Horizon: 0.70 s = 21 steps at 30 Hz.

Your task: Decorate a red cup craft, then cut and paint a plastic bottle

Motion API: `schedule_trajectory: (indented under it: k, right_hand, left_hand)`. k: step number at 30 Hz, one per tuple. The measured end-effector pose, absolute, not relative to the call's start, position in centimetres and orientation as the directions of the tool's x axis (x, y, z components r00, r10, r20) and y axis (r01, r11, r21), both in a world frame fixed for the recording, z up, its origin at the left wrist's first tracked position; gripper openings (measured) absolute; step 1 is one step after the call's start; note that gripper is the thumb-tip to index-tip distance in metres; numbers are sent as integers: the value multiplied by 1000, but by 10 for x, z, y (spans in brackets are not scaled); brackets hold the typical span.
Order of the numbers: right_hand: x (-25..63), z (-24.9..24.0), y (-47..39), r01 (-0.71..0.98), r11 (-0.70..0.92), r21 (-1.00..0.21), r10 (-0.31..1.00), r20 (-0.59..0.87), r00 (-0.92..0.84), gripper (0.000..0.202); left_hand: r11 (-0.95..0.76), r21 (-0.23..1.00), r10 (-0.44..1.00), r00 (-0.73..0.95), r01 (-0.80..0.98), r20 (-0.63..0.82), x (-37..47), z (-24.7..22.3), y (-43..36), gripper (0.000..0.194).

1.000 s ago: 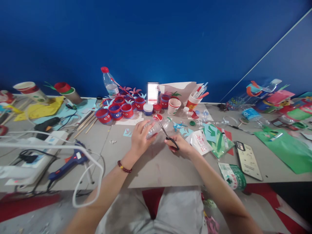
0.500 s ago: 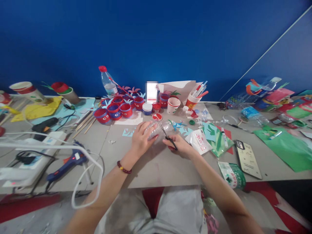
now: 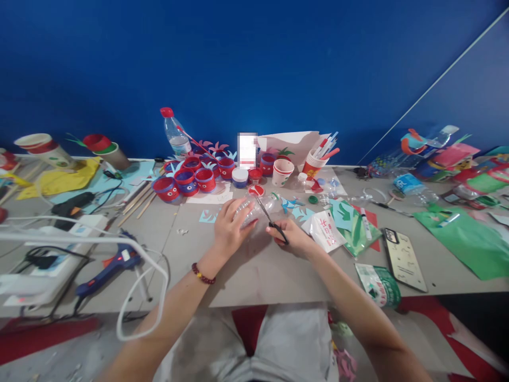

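Note:
My left hand (image 3: 233,224) is closed round a clear plastic bottle (image 3: 247,212) that lies on its side above the grey table. The bottle's green-ringed neck (image 3: 275,197) points to the right. In my right hand (image 3: 291,237) is a pair of scissors (image 3: 275,225) with dark handles. Its blades lie across the bottle; whether they have cut into the plastic I cannot tell. Just beyond the bottle is a red and white round piece (image 3: 256,190). Light-blue paper cutouts (image 3: 303,213) lie to its right, near a white printed packet (image 3: 325,231).
Red and blue paper-ring figures (image 3: 186,180) stand at the back beside paper cups (image 3: 283,173). On the left are a blue glue gun (image 3: 111,268), a white power strip (image 3: 59,265) and loose cables. A phone (image 3: 404,260) and green sheets (image 3: 469,241) lie to the right.
Both hands stay almost in place, still holding the bottle and the scissors. The scissors and bottle have shifted very slightly.

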State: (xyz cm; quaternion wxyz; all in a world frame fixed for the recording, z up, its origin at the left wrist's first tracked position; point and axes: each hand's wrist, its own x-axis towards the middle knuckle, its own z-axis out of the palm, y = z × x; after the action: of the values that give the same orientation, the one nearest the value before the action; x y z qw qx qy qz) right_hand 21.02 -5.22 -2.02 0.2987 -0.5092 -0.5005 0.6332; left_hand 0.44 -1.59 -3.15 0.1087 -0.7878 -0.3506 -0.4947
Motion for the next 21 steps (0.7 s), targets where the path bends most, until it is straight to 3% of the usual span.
schedule_trajectory:
  k: [17,21]
  right_hand:
    - [209,-17,-50,194,-322,-927,898,-364,-247,51]
    - [206,-11,-51,209,-330,-921,902,-372,-217,52]
  left_hand:
    - [-728,135,392,247,672,886,4,-30,-14,45]
    - [-743,200,439,241,638,866,3,-25,-17,50]
